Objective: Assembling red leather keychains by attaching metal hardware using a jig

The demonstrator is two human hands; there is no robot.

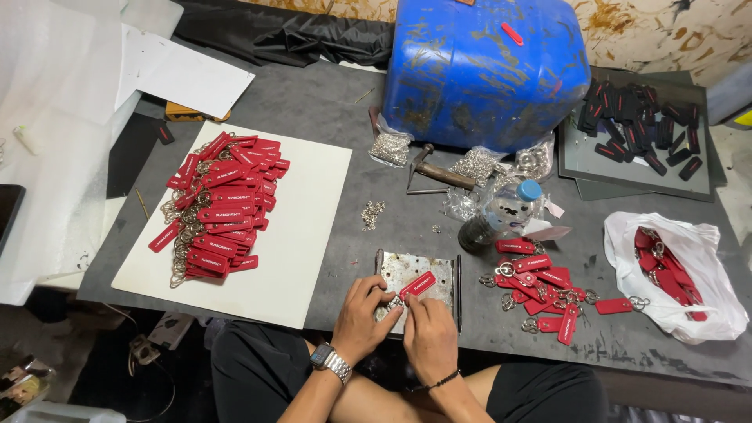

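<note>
Both hands pinch one red tag (pixel 417 284) over a metal plate (pixel 435 274) at lower centre: left hand (pixel 362 317) fingers at its lower end, right hand (pixel 428 333) beside it. Right, a white bag (pixel 689 313) holds red tags; upper right, a tray (pixel 638 168) holds black ones.

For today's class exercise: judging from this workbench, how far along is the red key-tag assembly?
Done: a large pile of ringed red tags lies on the white board. In hand: left hand and right hand hold one red tag over the metal plate. Left: loose tags beside the plate, more in the white bag, black tags on a tray.
</note>
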